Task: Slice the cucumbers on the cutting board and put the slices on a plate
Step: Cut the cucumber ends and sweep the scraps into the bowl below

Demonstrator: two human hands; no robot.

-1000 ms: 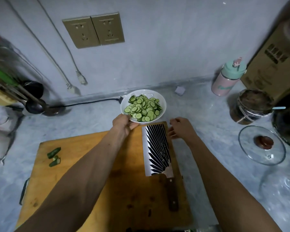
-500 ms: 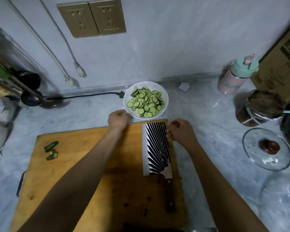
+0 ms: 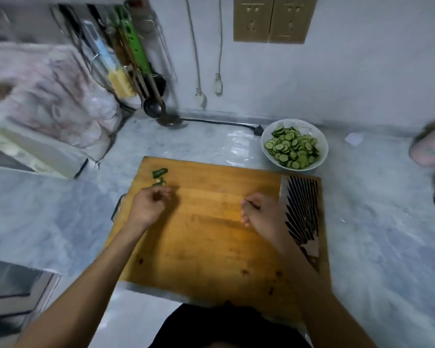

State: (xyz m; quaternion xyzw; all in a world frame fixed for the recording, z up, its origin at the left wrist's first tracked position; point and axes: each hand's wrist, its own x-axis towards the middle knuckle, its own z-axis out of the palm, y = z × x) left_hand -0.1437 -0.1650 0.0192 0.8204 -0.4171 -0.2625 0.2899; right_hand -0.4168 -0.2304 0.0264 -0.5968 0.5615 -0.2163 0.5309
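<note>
A white plate (image 3: 321, 141) heaped with cucumber slices (image 3: 292, 149) stands on the counter just beyond the far right corner of the wooden cutting board (image 3: 211, 237). A cleaver (image 3: 302, 212) lies flat along the board's right edge. Cucumber end pieces (image 3: 159, 173) lie at the board's far left. My left hand (image 3: 150, 205) has its curled fingertips at the nearest end piece; blur hides whether it pinches it. My right hand (image 3: 258, 212) rests on the board just left of the cleaver, fingers loosely curled, holding nothing.
A rack of hanging utensils with a ladle (image 3: 154, 106) and plastic bags (image 3: 60, 106) fill the left back. Two plugs (image 3: 218, 84) dangle below wall sockets (image 3: 271, 18). A pink bottle (image 3: 431, 146) stands at the right edge. The counter drops off at the near left.
Both hands left the plate's side. My left hand moved across the board to the cucumber ends, my right hand drew back beside the cleaver. The view swung left.
</note>
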